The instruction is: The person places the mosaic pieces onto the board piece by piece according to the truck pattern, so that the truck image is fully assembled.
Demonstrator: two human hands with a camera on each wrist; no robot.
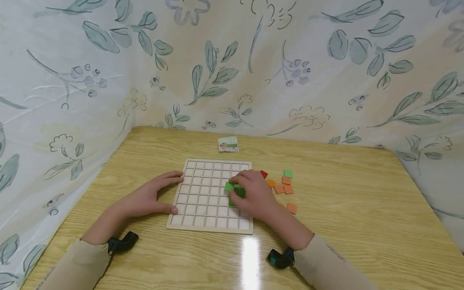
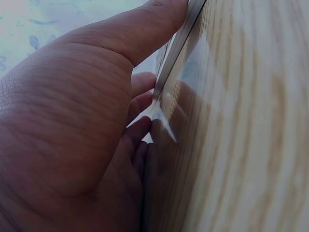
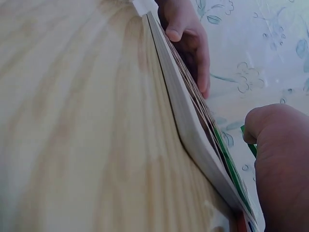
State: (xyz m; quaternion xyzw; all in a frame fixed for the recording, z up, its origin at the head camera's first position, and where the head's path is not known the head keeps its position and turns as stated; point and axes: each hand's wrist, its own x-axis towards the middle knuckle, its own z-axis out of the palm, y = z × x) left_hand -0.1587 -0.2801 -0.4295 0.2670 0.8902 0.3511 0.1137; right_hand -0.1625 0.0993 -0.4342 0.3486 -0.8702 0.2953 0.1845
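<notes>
Left hand (image 1: 145, 198) spreads wide against beige wooden grid board (image 1: 201, 189), while right hand (image 1: 252, 194) pinches bright-green square tile (image 1: 228, 186), which tilting could misseat.

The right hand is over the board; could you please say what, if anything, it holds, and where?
The right hand pinches a light green tile by its edge.
</notes>
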